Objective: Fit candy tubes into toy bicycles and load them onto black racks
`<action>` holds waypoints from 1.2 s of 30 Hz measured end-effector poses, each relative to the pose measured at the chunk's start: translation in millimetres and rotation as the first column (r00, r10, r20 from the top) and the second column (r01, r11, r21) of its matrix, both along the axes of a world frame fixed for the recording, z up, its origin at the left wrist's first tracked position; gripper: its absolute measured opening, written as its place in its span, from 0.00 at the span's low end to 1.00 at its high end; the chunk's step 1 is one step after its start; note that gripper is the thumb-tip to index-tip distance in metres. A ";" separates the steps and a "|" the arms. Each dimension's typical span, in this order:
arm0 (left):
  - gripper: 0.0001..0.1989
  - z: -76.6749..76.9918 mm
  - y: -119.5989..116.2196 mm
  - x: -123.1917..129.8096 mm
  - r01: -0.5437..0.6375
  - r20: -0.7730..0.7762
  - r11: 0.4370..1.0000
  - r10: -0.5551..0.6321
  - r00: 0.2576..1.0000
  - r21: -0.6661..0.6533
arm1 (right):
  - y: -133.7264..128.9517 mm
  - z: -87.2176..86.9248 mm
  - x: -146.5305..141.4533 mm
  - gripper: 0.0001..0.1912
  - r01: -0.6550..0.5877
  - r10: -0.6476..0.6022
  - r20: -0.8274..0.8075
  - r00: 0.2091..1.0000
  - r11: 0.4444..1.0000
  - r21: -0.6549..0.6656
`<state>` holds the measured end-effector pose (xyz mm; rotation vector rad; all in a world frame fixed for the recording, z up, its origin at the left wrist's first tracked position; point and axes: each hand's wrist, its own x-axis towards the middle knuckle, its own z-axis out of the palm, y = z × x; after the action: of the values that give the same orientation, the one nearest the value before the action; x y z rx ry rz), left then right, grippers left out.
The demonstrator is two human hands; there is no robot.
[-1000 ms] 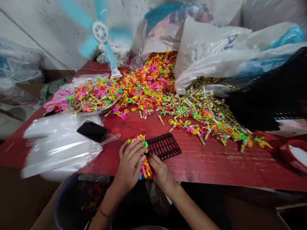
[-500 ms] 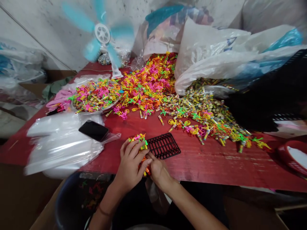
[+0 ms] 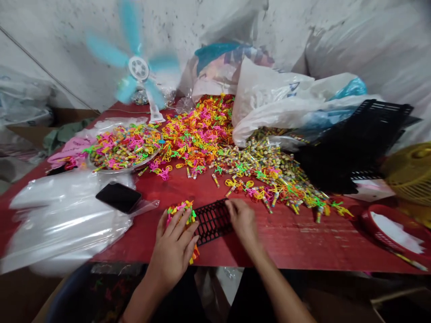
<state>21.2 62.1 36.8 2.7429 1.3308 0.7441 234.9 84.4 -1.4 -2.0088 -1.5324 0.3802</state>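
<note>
The rack (image 3: pixel 213 223) runs lengthwise near the table's front edge (image 3: pixel 286 262): right hand (image 3: pixel 244 222) pinches its far-right corner; left hand (image 3: pixel 173 251) covers toys (image 3: pixel 182 207), grip unclear.

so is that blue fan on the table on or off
On: the fan's blue blades are smeared by motion, while its white stand looks much sharper.

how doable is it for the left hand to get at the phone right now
Probably yes: the phone lies uncovered on plastic bags, left of the left hand, and nothing upright blocks the way. The hand lies over some colourful toys, though, so it may have to leave them.
</note>
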 end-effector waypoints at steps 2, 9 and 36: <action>0.14 1.0 0.5 1.0 -0.002 0.012 1.000 0.002 1.000 -0.007 | 29.0 10.1 16.8 0.18 0.163 -0.130 0.166 0.977 0.966 -0.200; 0.15 10.6 4.1 -5.1 0.041 0.046 0.997 -0.038 0.998 -0.068 | 64.8 15.2 38.0 0.14 0.188 -0.146 0.165 0.975 0.943 -0.274; 0.09 28.1 71.3 26.8 0.080 0.256 0.924 0.019 0.967 -0.374 | 6.0 14.2 -27.6 0.13 -0.351 0.300 -0.775 0.556 0.930 0.109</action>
<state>48.0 133.4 64.9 2.2722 1.2231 0.7160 207.3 90.5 12.9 -1.2433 -1.2714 1.2873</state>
